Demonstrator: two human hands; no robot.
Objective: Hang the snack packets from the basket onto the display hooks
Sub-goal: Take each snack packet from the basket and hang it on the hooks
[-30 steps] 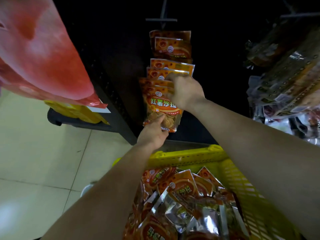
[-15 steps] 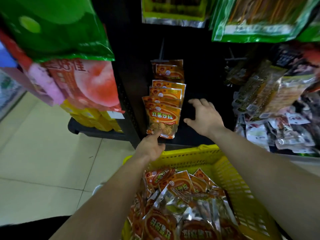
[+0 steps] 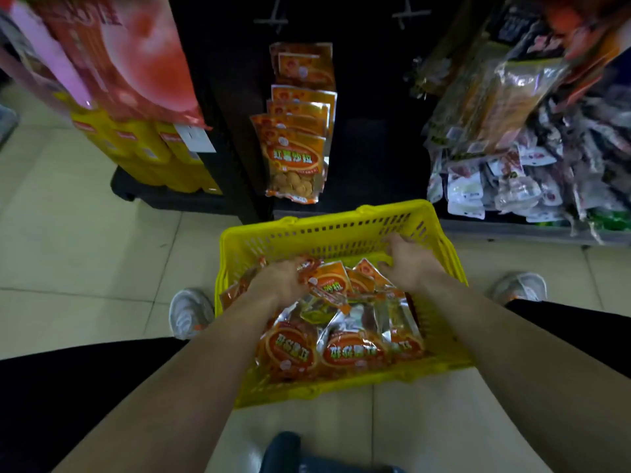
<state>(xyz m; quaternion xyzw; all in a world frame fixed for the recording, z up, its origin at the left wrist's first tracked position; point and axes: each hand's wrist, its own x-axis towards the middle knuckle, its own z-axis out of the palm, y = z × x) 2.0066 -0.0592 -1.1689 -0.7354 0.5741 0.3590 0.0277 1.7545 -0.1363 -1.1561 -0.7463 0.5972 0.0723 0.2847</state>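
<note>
Sitting on pale tiles, yellow basket before dark shelving.

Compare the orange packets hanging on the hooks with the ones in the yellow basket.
The hanging packets hang upright in an overlapping column; the basket packets lie heaped at mixed angles. The hanging packets show orange fronts, the front one a clear window of round snacks; several basket packets show silver foil. The left hand and right hand are among the basket packets; neither touches the hanging packets. Shared: orange design, red oval label.
</note>
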